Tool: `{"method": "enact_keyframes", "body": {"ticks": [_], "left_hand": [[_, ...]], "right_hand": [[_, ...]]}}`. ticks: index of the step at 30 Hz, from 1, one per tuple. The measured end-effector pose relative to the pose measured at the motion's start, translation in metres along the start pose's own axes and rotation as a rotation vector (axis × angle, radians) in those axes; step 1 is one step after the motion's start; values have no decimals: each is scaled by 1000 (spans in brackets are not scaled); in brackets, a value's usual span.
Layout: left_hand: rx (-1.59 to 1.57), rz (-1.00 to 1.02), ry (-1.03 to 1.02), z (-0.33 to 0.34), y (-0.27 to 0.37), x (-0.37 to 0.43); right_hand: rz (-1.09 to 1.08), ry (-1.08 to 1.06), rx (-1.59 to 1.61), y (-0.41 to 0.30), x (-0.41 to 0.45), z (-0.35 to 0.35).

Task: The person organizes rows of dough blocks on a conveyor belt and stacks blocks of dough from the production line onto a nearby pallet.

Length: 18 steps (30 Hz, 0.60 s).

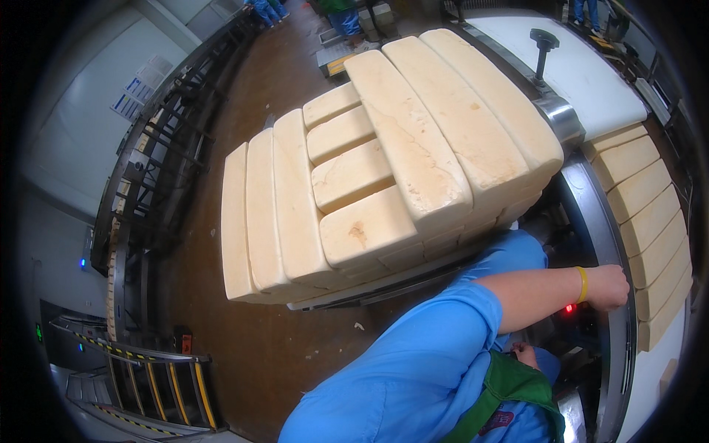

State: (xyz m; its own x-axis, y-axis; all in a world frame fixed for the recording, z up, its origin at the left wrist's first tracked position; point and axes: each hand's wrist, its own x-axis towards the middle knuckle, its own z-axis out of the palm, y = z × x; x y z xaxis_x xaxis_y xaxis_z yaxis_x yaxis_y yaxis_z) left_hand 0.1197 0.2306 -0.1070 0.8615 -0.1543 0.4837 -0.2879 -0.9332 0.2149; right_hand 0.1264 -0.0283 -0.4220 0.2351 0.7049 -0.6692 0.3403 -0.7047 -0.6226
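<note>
Pale cream, round-edged blocks (407,138) lie stacked in layers on a low platform (332,302) before me, in the picture's middle. My left arm reaches across to the right, and my left hand (606,288), a yellow band at its wrist, is curled into a fist at the metal side rail (595,221) of a conveyor. Nothing shows in that fist. Beyond it, a row of similar blocks (653,221) lies side by side on the white belt. My right hand (525,354) is low by my green apron, its fingers bent and partly hidden; whether it holds anything is unclear.
A metal roller (559,122) and a black-knobbed post (543,47) stand by the stack's right end. Along the left wall runs a long metal-framed line (160,127). Yellow-edged steps (171,387) stand lower left. People in blue workwear (267,10) are at the far end.
</note>
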Motion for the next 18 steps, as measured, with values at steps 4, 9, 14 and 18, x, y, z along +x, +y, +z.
{"method": "enact_keyframes", "body": {"ticks": [4, 9, 14, 18], "left_hand": [[-2, -27, -43, 0, -2, -3], [12, -17, -75, 12, 5, 3], [7, 0, -5, 3, 2, 3], [21, -13, 40, 4, 0, 4]], "right_hand": [[-17, -12, -86, -6, 2, -1], [-63, -29, -182, -9, 7, 1], [-21, -62, -163, -9, 10, 2], [-14, -78, -168, -12, 12, 1]]}}
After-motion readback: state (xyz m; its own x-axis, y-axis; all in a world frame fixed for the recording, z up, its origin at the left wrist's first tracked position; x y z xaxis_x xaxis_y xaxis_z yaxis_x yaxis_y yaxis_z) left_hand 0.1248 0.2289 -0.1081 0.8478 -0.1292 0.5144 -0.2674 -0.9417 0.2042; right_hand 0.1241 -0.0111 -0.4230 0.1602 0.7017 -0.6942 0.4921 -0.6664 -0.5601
